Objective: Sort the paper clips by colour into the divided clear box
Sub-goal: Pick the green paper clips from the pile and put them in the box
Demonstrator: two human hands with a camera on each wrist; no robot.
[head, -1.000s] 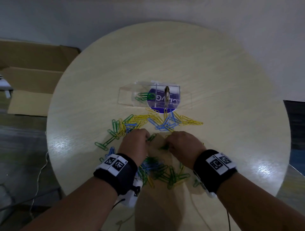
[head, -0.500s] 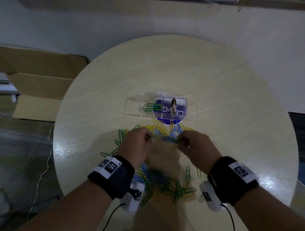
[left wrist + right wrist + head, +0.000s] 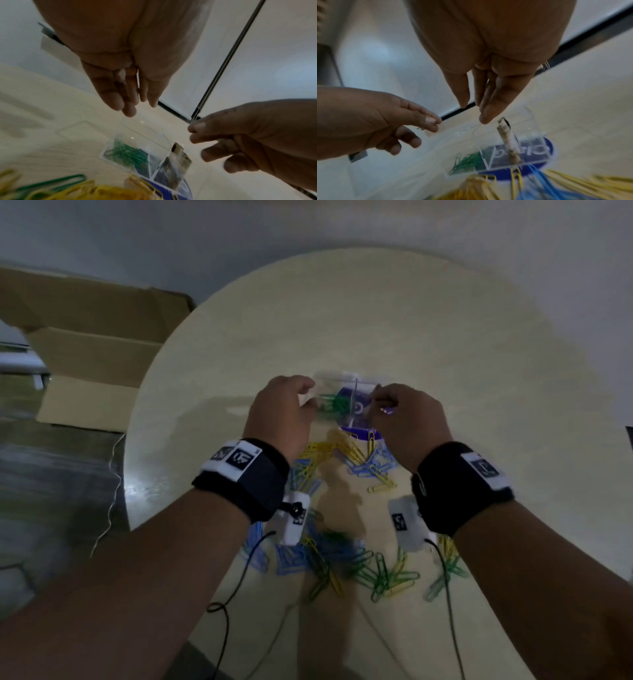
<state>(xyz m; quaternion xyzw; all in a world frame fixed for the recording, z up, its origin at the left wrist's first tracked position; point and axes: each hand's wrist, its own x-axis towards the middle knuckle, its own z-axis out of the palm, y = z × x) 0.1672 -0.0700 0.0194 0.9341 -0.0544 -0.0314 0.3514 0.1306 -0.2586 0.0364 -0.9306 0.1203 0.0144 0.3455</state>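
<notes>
The divided clear box [image 3: 329, 378] stands mid-table on a round blue label. Green clips [image 3: 330, 404] lie in its left compartment. A small metallic piece [image 3: 508, 140] stands upright by the divider. My left hand [image 3: 308, 395] hovers over the green compartment. In the left wrist view its fingers [image 3: 120, 102] point down, nearly straight, with no clip showing. My right hand [image 3: 378, 405] hovers over the right compartment, thumb and fingers [image 3: 488, 113] close together, and no clip shows there either. Loose yellow and blue clips [image 3: 346, 457] lie just in front of the box.
A second pile of green, blue and yellow clips [image 3: 342, 566] lies between my forearms. Wrist camera cables [image 3: 222, 611] trail over the near table edge. A cardboard box [image 3: 85, 354] sits on the floor to the left, and a wall stands behind the round table.
Both hands have left the loose pile, where they were pinching clips, and moved forward to hover over the clear box. The head view has come closer.
</notes>
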